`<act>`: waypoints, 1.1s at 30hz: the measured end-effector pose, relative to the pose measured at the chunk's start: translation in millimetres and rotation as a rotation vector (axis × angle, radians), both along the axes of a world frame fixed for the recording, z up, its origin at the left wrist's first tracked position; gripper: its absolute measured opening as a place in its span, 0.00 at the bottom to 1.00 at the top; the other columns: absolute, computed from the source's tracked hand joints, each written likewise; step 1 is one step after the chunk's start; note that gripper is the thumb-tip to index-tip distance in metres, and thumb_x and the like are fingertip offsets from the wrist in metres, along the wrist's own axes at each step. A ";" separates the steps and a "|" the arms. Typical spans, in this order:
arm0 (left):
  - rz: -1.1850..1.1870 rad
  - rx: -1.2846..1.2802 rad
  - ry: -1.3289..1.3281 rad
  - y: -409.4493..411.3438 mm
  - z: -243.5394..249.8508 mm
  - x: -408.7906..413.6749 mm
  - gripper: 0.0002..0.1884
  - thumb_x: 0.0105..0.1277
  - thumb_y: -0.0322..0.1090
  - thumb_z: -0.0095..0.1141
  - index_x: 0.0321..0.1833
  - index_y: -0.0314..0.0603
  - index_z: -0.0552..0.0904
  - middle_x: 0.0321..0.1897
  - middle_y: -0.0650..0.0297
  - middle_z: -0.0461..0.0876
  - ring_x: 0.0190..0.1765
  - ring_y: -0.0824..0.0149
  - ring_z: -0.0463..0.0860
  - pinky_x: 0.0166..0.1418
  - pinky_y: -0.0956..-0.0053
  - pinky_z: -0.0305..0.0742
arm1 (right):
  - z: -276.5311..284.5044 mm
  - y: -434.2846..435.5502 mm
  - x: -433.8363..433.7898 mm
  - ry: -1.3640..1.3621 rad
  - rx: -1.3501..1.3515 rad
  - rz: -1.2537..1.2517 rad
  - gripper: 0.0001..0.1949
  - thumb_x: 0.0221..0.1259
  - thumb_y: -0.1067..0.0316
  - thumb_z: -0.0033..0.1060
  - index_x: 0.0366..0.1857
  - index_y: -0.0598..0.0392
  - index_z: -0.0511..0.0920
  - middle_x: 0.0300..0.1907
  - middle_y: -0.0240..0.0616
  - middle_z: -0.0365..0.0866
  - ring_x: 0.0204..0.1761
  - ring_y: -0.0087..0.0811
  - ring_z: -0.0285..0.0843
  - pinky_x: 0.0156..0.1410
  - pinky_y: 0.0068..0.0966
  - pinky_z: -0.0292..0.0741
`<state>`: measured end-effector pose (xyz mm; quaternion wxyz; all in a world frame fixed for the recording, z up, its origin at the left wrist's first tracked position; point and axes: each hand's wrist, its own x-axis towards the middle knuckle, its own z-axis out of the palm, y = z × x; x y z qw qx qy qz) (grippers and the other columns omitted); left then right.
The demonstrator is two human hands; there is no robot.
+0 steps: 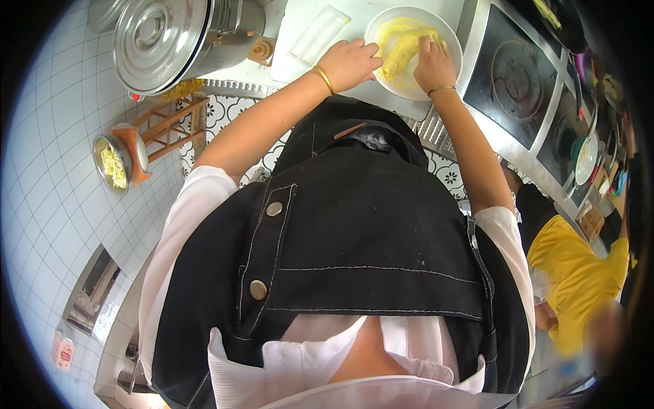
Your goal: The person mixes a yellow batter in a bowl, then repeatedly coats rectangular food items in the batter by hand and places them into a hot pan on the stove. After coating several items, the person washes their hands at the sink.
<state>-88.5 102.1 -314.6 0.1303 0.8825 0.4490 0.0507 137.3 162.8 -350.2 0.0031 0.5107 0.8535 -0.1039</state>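
A round white bowl (458, 53) lies on a white board, its inside smeared with a soft yellow mash or dough (401, 57). My left hand (352, 64), a gold bangle at its wrist, is at the bowl's near left rim with the fingers curled over it. Inside the bowl, on the right, my right hand (435, 65) points its fingers down into the yellow mixture; some of it sticks to the fingertips. What those fingers grip is hidden. Left of the bowl lies a clear rectangular plastic tray (319, 36) with a yellow trace at one corner.
A large lidded steel pot (225, 46) stands left, near a small brown container (261, 51). Glass cooktops (516, 76) adjoin the bowl's right side. Lower left, a wooden stool (173, 128) stands near a steel bowl of cut vegetables (113, 166). Someone in yellow (572, 276) is at right.
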 end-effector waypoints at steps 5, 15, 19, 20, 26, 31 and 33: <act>0.000 0.051 -0.044 -0.7 -1.8 0.1 0.12 0.56 0.46 0.65 0.38 0.51 0.79 0.37 0.68 0.73 0.43 0.65 0.76 0.42 0.68 0.75 | -14.8 1.0 4.7 0.017 0.152 0.067 0.14 0.58 0.74 0.46 0.48 0.60 0.72 0.60 0.54 0.74 0.65 0.46 0.69 0.74 0.40 0.60; -0.008 0.026 -0.002 1.2 0.0 1.0 0.14 0.56 0.46 0.64 0.41 0.52 0.82 0.42 0.68 0.76 0.46 0.64 0.78 0.44 0.67 0.77 | -14.7 -3.3 3.4 0.076 0.253 0.004 0.14 0.57 0.73 0.46 0.48 0.61 0.72 0.60 0.55 0.73 0.62 0.50 0.71 0.73 0.42 0.61; 0.007 -0.019 0.028 1.4 0.3 0.7 0.13 0.56 0.46 0.64 0.41 0.52 0.82 0.42 0.68 0.76 0.47 0.64 0.78 0.44 0.67 0.77 | -5.5 -12.7 1.0 0.164 -0.095 -0.178 0.16 0.56 0.73 0.46 0.50 0.63 0.71 0.54 0.58 0.76 0.57 0.56 0.73 0.67 0.44 0.67; 0.005 0.010 0.002 1.0 -0.8 1.4 0.13 0.56 0.46 0.64 0.40 0.52 0.81 0.41 0.68 0.75 0.45 0.65 0.77 0.43 0.67 0.77 | -4.1 -13.8 1.1 0.234 -0.172 -0.266 0.16 0.56 0.73 0.46 0.50 0.63 0.71 0.52 0.59 0.77 0.56 0.57 0.74 0.65 0.44 0.68; 0.014 0.060 -0.035 -0.6 -5.0 0.1 0.13 0.56 0.46 0.65 0.38 0.52 0.79 0.37 0.69 0.73 0.43 0.65 0.77 0.42 0.69 0.76 | -4.2 -17.1 4.3 0.364 -0.322 -0.488 0.17 0.58 0.72 0.45 0.52 0.64 0.69 0.46 0.65 0.78 0.53 0.59 0.76 0.59 0.45 0.72; 0.001 0.060 -0.021 1.1 -3.4 0.2 0.13 0.56 0.46 0.64 0.38 0.52 0.79 0.37 0.69 0.74 0.42 0.66 0.77 0.42 0.69 0.76 | -3.0 -32.6 -2.8 0.137 -0.503 -0.286 0.15 0.59 0.71 0.46 0.50 0.62 0.70 0.43 0.63 0.80 0.49 0.58 0.78 0.55 0.44 0.74; -0.002 0.057 -0.012 0.5 -4.5 -0.2 0.13 0.56 0.47 0.64 0.38 0.52 0.79 0.37 0.69 0.74 0.42 0.66 0.77 0.42 0.68 0.76 | -3.1 -42.1 -5.5 0.214 -0.505 -0.244 0.14 0.60 0.70 0.47 0.48 0.61 0.71 0.42 0.60 0.81 0.47 0.58 0.79 0.54 0.44 0.74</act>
